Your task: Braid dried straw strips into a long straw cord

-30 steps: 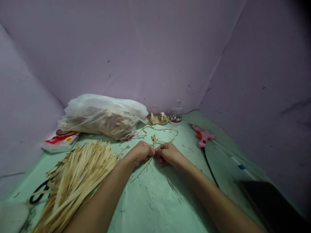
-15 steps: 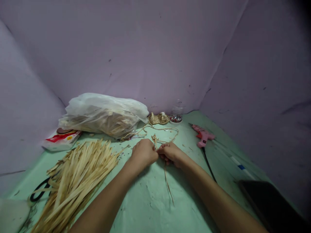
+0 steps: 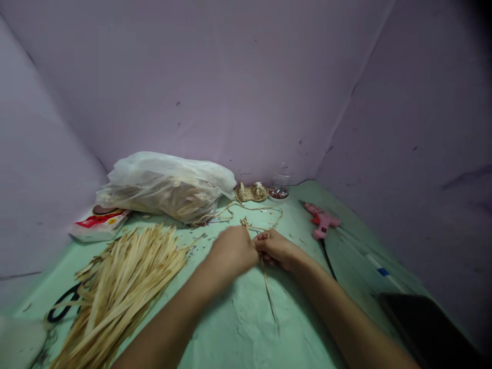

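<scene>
Left hand [image 3: 235, 251] — can't tell grip; right hand [image 3: 278, 249] pinches cord [image 3: 268, 286], likely steadying it — strips [image 3: 128, 282] handy, 8 o'clock.

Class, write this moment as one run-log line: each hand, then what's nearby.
left hand: back upward, grip hidden | right hand: pinching fibre strand | left side: pale flat strips | right side: pink glue gun

I'm looking in on a craft corner: pink glue gun [image 3: 321, 218] to one side, straw-coloured strips [image 3: 128, 282] heaped opposite, fibre strands [image 3: 268, 288] mid-handwork over the green tabletop [image 3: 230, 338]!
</scene>
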Action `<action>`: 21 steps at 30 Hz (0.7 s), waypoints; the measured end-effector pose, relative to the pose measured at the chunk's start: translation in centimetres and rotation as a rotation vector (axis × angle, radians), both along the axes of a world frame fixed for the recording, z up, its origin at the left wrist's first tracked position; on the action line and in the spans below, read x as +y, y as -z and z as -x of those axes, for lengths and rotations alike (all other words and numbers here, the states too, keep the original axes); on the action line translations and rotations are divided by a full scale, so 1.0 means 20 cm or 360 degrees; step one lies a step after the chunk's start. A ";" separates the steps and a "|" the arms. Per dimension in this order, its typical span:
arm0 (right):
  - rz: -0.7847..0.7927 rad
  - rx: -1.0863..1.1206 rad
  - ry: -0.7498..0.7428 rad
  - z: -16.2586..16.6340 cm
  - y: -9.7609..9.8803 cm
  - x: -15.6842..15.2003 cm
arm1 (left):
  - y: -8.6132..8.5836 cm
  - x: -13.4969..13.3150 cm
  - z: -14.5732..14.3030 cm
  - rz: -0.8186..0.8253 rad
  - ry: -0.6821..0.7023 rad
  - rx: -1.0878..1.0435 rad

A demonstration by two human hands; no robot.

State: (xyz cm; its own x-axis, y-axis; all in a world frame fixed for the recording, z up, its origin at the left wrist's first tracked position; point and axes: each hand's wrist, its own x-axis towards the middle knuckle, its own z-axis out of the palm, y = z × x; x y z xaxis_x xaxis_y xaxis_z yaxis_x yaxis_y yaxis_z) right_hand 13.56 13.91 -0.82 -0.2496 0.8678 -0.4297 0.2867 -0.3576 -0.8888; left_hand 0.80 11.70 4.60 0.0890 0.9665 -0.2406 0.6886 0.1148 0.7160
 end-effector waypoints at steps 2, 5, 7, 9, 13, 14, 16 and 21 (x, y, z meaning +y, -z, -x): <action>-0.0019 -0.0005 -0.0008 0.00 -0.01 -0.01 | -0.02 0.07 0.05 -0.0014 -0.0120 -0.0029; -0.0037 0.0010 -0.0025 0.00 -0.02 -0.01 | 0.03 0.12 0.06 0.0390 -0.0245 -0.0415; -0.0032 0.0049 -0.0038 0.00 -0.02 -0.01 | 0.08 0.12 0.03 0.0632 -0.0156 -0.0620; -0.0028 0.0086 -0.0046 0.00 -0.01 -0.01 | 0.13 0.11 0.01 0.0741 -0.0057 -0.0670; -0.0069 0.0097 -0.0054 0.00 0.01 0.00 | 0.19 0.12 0.03 0.0520 0.0001 -0.0409; -0.0081 0.0083 -0.0055 0.00 0.01 0.01 | 0.20 0.13 0.05 0.0413 0.0030 -0.0334; -0.0099 0.0044 -0.0053 0.00 0.02 0.01 | 0.22 0.15 0.08 0.0247 0.0117 -0.0218; -0.0106 0.0044 -0.0017 0.01 0.01 0.00 | 0.20 0.17 0.14 0.0207 0.0297 -0.0032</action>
State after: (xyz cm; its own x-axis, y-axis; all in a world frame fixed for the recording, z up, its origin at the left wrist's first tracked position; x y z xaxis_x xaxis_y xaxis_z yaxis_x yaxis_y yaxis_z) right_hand 13.38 13.86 -1.01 -0.2701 0.8913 -0.3641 0.2654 -0.2945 -0.9180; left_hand -2.06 15.18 0.62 0.2695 0.8937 -0.3586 0.6925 0.0789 0.7171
